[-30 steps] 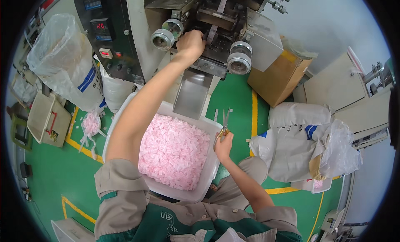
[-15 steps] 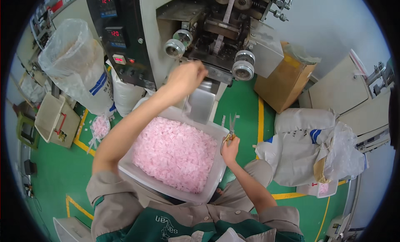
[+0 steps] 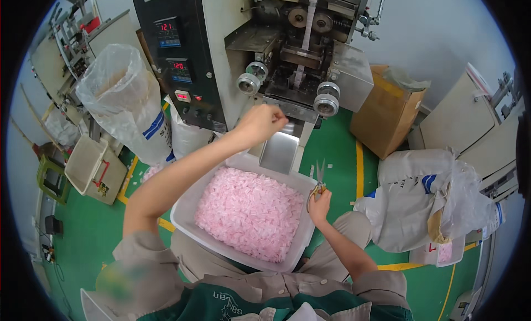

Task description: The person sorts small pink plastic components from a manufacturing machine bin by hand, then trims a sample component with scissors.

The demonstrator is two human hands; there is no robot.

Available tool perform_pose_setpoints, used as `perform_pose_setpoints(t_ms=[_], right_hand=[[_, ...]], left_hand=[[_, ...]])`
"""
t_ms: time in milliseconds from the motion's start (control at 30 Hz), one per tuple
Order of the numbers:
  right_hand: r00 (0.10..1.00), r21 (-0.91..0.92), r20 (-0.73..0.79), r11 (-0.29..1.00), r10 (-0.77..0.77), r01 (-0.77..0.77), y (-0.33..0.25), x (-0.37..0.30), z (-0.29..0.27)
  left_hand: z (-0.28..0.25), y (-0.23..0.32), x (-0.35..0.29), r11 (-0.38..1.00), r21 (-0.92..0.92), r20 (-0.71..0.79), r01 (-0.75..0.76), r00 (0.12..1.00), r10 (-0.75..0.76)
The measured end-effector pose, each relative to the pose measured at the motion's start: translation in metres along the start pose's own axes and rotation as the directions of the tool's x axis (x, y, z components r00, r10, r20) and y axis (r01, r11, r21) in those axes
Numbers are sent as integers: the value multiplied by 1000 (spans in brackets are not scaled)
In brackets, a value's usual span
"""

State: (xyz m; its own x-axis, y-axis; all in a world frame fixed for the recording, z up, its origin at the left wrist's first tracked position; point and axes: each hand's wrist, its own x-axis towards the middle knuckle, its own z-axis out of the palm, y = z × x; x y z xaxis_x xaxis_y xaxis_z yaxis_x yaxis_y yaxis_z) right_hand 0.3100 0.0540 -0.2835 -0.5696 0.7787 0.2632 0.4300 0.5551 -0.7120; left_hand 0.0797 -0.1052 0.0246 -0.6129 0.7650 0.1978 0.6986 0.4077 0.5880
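Your left hand (image 3: 261,123), fingers curled, hangs over the metal chute (image 3: 279,152); whether it grips anything cannot be told. Your right hand (image 3: 319,206) holds scissors (image 3: 320,181) by the tub (image 3: 187,218) of pink pieces (image 3: 251,213). Judged step: tending the machine (image 3: 300,56); next move calls for scissors kept clear.

Tub (image 3: 185,215) beneath the chute (image 3: 280,151)
Pieces (image 3: 251,215) in the tub, scissors (image 3: 320,173) at its right edge, carton (image 3: 386,113) farther right.
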Motion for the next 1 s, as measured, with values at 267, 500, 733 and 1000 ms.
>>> perform_pose_setpoints(t_ms=[267,500,733,1000], right_hand=[[1000,-8,11,1000,10,-10,-5,-2,3],[1000,19,9,999,25,-25,-1,2,0],[1000,40,19,999,14,-15,-2,1,3],[1000,30,19,999,24,-24,0,1,2]], left_hand=[[50,-53,123,958,-78,-394,277,874,-285],[50,-42,138,948,-39,-338,316,888,-311],[39,-36,132,945,-15,-302,328,899,-317],[43,-38,130,887,376,-369,269,921,-123]])
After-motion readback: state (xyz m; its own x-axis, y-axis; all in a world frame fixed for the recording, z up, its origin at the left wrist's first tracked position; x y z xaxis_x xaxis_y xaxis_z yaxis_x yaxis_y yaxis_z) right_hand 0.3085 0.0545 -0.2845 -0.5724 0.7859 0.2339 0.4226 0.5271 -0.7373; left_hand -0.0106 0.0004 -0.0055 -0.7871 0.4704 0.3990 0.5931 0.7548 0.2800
